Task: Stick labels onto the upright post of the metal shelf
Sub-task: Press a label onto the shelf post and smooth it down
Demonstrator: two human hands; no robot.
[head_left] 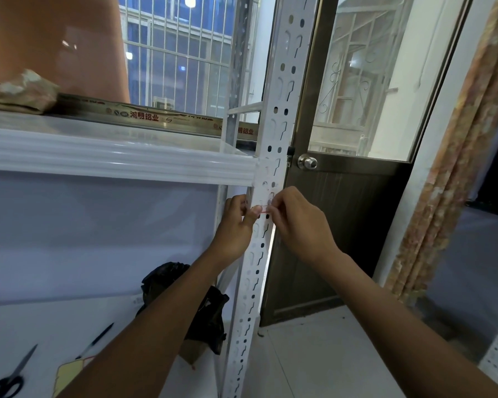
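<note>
The white perforated upright post (273, 130) of the metal shelf runs down the middle of the view. A small white label with a red edge (263, 204) lies on the post just below the upper shelf board. My left hand (236, 222) curls round the post's left side, its thumb pressing the label's left end. My right hand (296, 222) pinches the label's right end against the post with thumb and forefinger.
The white upper shelf board (112, 159) carries a crumpled brown bag (20, 91). On the lower shelf lie scissors (9, 377), a black pen (97, 340), a yellow sheet (69, 374) and a black plastic bag (184, 300). A brown door with a knob (307, 162) stands right behind the post.
</note>
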